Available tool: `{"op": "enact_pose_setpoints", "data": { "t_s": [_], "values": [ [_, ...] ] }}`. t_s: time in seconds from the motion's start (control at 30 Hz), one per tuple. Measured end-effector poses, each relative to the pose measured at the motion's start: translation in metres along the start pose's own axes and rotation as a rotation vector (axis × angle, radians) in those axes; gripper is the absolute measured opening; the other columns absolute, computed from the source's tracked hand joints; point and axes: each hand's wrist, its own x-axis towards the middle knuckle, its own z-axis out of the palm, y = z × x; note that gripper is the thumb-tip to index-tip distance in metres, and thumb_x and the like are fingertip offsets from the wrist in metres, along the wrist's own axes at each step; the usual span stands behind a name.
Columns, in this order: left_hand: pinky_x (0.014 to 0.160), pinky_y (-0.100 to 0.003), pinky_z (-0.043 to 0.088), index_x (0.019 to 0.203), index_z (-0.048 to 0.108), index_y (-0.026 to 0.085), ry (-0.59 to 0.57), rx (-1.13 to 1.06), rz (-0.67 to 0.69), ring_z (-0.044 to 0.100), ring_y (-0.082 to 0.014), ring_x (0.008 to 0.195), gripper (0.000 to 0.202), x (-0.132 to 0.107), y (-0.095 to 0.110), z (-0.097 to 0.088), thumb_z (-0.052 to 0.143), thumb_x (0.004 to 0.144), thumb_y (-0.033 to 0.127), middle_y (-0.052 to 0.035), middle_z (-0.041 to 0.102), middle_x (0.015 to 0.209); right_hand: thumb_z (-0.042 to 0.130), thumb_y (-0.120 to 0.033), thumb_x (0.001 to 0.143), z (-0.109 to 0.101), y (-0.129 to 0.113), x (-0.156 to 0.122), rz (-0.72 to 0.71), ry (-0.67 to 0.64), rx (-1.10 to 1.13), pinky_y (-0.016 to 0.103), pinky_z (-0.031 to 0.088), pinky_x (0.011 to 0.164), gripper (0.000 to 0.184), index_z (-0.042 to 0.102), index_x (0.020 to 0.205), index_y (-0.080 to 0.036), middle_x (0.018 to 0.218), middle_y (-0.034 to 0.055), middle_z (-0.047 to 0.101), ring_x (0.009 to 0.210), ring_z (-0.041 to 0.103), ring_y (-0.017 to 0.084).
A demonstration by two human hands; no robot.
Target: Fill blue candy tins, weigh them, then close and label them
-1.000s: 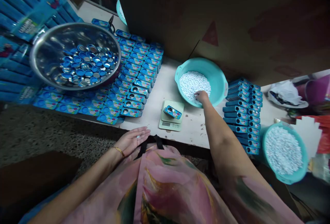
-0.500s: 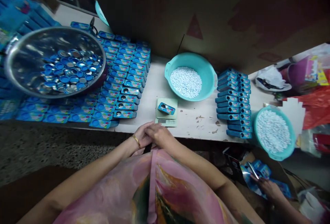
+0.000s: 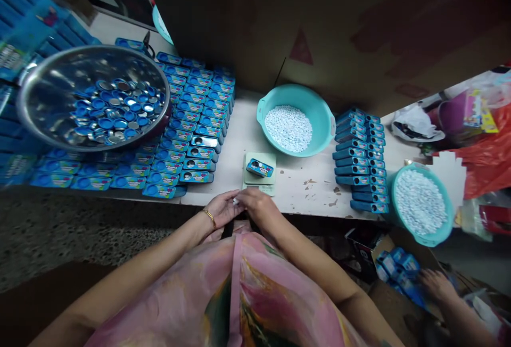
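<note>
My left hand (image 3: pixel 222 209), with a gold bangle at the wrist, is cupped palm up at the table's front edge. A few small white candies (image 3: pixel 235 201) show at its fingers. My right hand (image 3: pixel 258 206) is bent over them, its fingertips together and touching the left hand; what it pinches is hidden. Just beyond my hands, a pale digital scale (image 3: pixel 259 182) carries one blue tin (image 3: pixel 260 167) with a round opening in its top. Behind the scale stands a turquoise basin (image 3: pixel 315 118) holding white candies.
Left, a metal bowl (image 3: pixel 40 86) of round blue-and-silver lids rests above rows of blue tins (image 3: pixel 195 106). More tins (image 3: pixel 355 168) and a second candy basin (image 3: pixel 419 239) are on the right. A cardboard panel (image 3: pixel 255 22) rises behind. Another person's hand (image 3: pixel 439 288) is lower right.
My hands have parted slightly, the right shifting right, exposing my left palm and white candies. At lower right, the other person's hand moved right, and the shiny item it held no longer shows.
</note>
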Motion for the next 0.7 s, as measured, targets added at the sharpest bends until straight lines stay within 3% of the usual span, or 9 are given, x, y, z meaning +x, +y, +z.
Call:
{"op": "enact_pose_setpoints", "data": {
  "t_s": [0.1,0.23,0.37,0.57,0.7],
  "values": [
    [0.064,-0.024,0.052,0.078,0.06,0.006,0.086,0.01,0.026,0.063,-0.0156,0.069,0.015,0.0,0.005,-0.001,0.046,0.079,0.011,-0.012,0.065,0.073,0.04,-0.018,0.084,-0.026,0.021,0.008,0.203,0.189,0.013,0.023,0.041,0.079,0.024,0.061,0.096,-0.021,0.093,0.0052,0.059,0.088,0.054,0.014],
    [0.061,-0.023,0.053,0.079,0.061,0.006,0.13,0.0,0.05,0.063,-0.0155,0.068,0.014,-0.002,0.009,-0.008,0.048,0.078,0.011,-0.0128,0.065,0.073,0.042,-0.019,0.084,-0.038,0.047,0.023,0.39,0.181,-0.141,0.025,0.041,0.072,0.023,0.062,0.096,-0.021,0.09,0.0061,0.059,0.082,0.055,0.016],
    [0.062,-0.023,0.053,0.079,0.061,0.006,0.136,-0.006,0.07,0.063,-0.0151,0.068,0.014,-0.006,0.009,-0.014,0.049,0.078,0.011,-0.0128,0.064,0.073,0.041,-0.015,0.084,-0.03,0.053,0.036,0.361,0.096,-0.203,0.024,0.04,0.071,0.024,0.062,0.095,-0.019,0.087,0.007,0.059,0.082,0.054,0.016],
    [0.064,-0.023,0.053,0.08,0.062,0.005,0.114,-0.017,0.116,0.062,-0.015,0.069,0.013,-0.013,0.008,-0.018,0.05,0.077,0.01,-0.0125,0.064,0.075,0.041,-0.016,0.084,-0.041,0.048,0.036,0.322,0.198,-0.154,0.024,0.04,0.073,0.024,0.061,0.096,-0.021,0.092,0.0056,0.058,0.084,0.054,0.015],
    [0.064,-0.023,0.053,0.079,0.061,0.005,0.113,-0.018,0.114,0.062,-0.0151,0.069,0.013,-0.014,0.005,-0.019,0.05,0.077,0.01,-0.0131,0.064,0.075,0.043,-0.014,0.082,-0.04,0.047,0.039,0.291,0.124,-0.184,0.025,0.041,0.072,0.024,0.062,0.095,-0.021,0.093,0.0058,0.059,0.085,0.054,0.016]
  ]
}}
